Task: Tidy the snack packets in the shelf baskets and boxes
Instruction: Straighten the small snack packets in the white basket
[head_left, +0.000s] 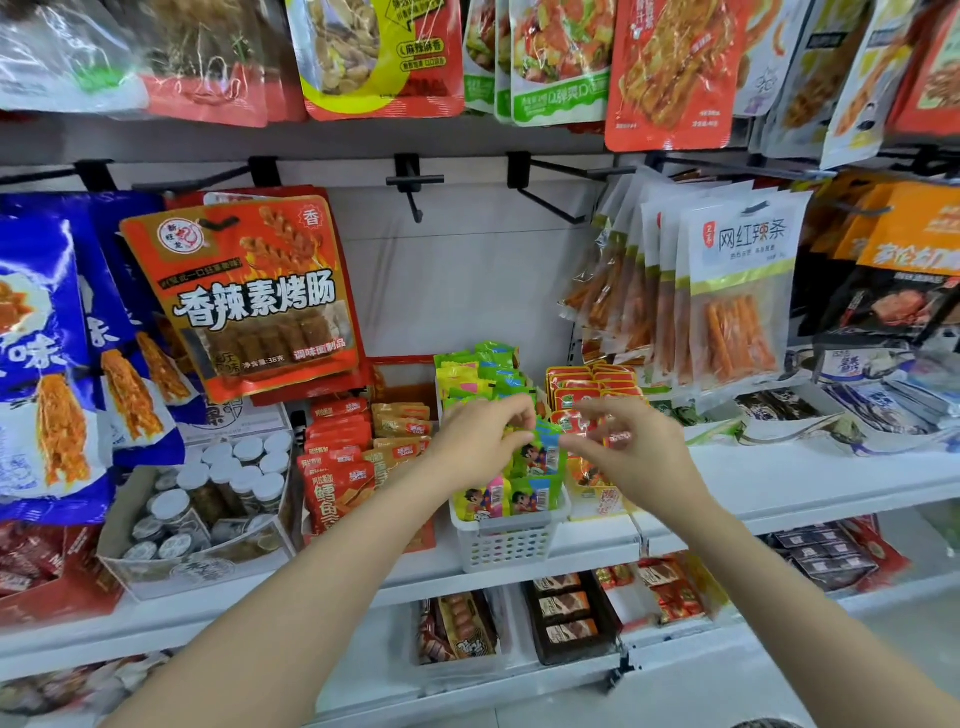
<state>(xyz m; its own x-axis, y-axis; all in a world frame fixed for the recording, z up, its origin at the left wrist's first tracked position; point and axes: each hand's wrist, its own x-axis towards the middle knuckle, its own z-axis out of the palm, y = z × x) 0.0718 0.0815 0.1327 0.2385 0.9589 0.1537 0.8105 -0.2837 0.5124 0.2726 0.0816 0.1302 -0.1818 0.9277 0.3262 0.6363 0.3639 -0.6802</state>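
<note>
A white perforated basket (506, 543) on the middle shelf holds several small green and yellow snack packets (535, 493). My left hand (480, 441) reaches into the basket, its fingers curled round the tops of green packets (540, 454). My right hand (631, 449) hovers just right of it, blurred, fingers loosely bent over the red packets (589, 387) in the neighbouring box; whether it touches them I cannot tell. More green and yellow packets (478, 374) stand at the back of the basket.
Left of the basket stand red and orange packets (343, 457) in a box, then a carton of small jars (218, 493). Hanging bags (244, 296) crowd the hooks above, with one bare hook (413, 192). Lower shelf trays (569, 618) hold more snacks.
</note>
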